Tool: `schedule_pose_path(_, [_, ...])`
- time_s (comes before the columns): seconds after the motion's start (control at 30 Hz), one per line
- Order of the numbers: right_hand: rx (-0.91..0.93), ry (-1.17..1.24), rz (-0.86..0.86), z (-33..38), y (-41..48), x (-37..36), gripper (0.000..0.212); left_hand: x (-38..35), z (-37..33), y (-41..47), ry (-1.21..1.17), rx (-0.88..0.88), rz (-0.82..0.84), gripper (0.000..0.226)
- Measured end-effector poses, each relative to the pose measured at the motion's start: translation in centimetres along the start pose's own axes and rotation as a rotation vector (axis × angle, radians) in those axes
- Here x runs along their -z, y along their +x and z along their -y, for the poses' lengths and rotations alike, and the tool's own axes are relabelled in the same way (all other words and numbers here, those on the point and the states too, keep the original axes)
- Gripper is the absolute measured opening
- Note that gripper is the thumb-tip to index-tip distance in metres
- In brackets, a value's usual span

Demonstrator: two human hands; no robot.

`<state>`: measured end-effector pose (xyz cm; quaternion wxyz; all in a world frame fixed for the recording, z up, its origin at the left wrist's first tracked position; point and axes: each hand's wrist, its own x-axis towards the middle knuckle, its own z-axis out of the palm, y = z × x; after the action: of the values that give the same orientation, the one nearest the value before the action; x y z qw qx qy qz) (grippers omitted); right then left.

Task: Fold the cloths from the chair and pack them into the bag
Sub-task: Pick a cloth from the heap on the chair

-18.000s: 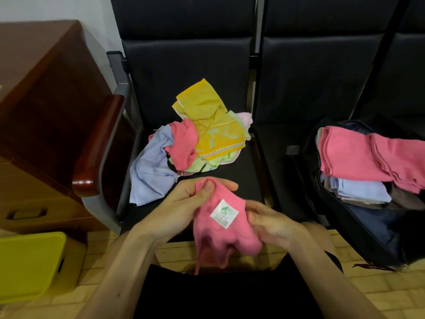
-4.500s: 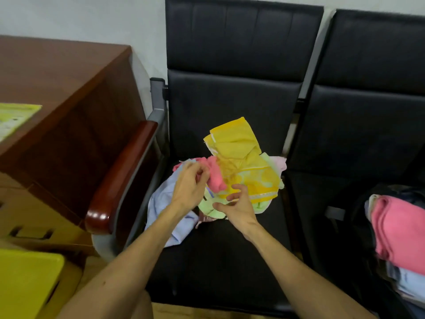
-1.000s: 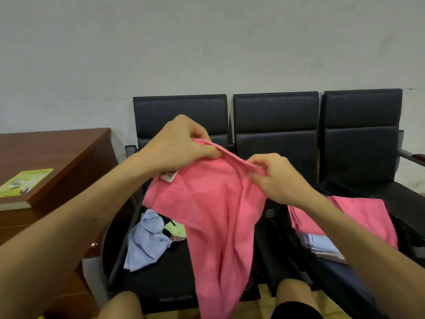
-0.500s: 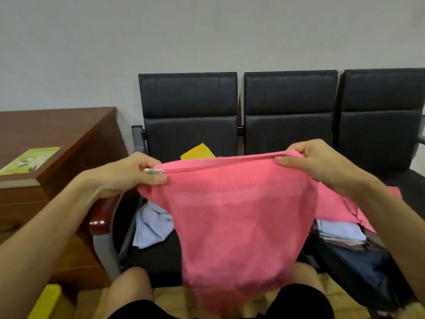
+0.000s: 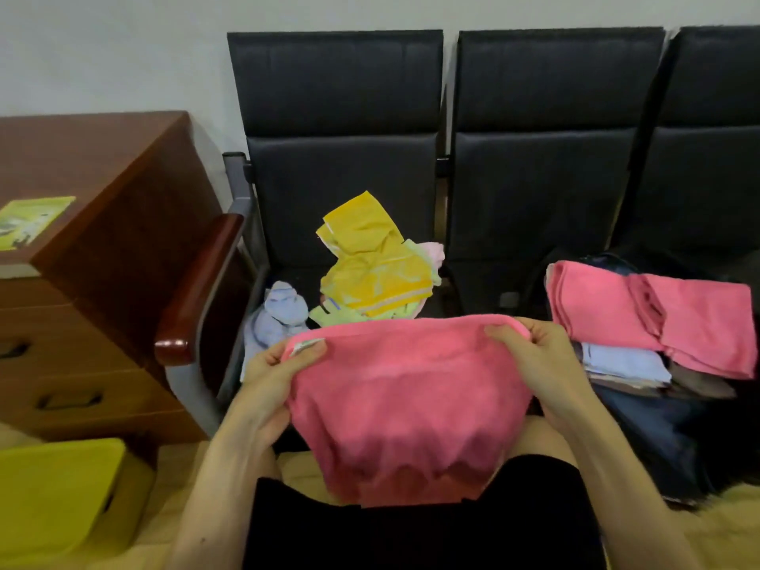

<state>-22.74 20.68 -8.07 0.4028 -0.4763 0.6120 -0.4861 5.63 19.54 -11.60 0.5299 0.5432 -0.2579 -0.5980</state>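
Bare middle seat [image 5: 481, 290] between pile [image 5: 374, 273], bag [image 5: 658, 425]

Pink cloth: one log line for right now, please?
step: fold | pink cloth: held spread | left hand: pinches top corner | right hand: pinches top corner

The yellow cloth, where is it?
Head view: the yellow cloth lies on the left chair seat, right of the blue cloth, behind the held pink cloth.

No legible txt; tag [image 5: 306, 346] on pink cloth [image 5: 407, 401] & booklet [image 5: 35, 218] too blurry.
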Motion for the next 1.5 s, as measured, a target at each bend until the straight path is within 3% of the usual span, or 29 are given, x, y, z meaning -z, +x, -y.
schedule_pose_path(0.2, [-0.139, 0.129, 0.071, -1.5, -0.8, -1.6, 0.019, 0.7, 1.9, 0.1, 0.173, -0.046, -0.153, 0.012])
schedule_pose_path(0.4, [-0.234, 0.238, 0.133, -1.8, -1.6, -4.1, 0.026, -0.7, 2.0, -1.3, -0.025, 0.134, 0.036, 0.007])
schedule_pose_path(0.5, [-0.246, 0.26, 0.136, -1.7, -2.1, -5.0, 0.021, -1.2, 2.2, -1.6, -0.114, 0.168, 0.118, 0.048])
schedule_pose_path(0.63, [-0.259, 0.32, 0.155, -1.0, -3.0, -5.9, 0.055, -2.1, 2.4, -2.1, -0.183, 0.206, 0.171, 0.017])
schedule_pose_path(0.73, [-0.282, 0.357, 0.19, -0.3, -3.4, -6.5, 0.053, -3.1, 2.2, -2.3, -0.107, 0.14, 0.274, 0.021])
schedule_pose_path(0.87, [-0.266, 0.361, 0.276, -0.2, -3.4, -7.1, 0.026, -3.9, 2.3, -2.2, -0.006, -0.013, 0.304, 0.027])
schedule_pose_path(1.2, [-0.25, 0.243, 0.25, -0.8, -3.1, -7.6, 0.041, -4.7, 2.9, -3.0, 0.143, -0.194, 0.341, 0.029])
schedule_pose_path(1.37, [-0.264, 0.225, 0.228, -0.8, -2.9, -7.4, 0.035, -4.4, 3.2, -2.8, 0.198, -0.238, 0.405, 0.026])
schedule_pose_path(1.5, [-0.285, 0.23, 0.246, -0.7, -2.7, -7.2, 0.037, -4.1, 3.1, -3.0, 0.281, -0.274, 0.529, 0.048])
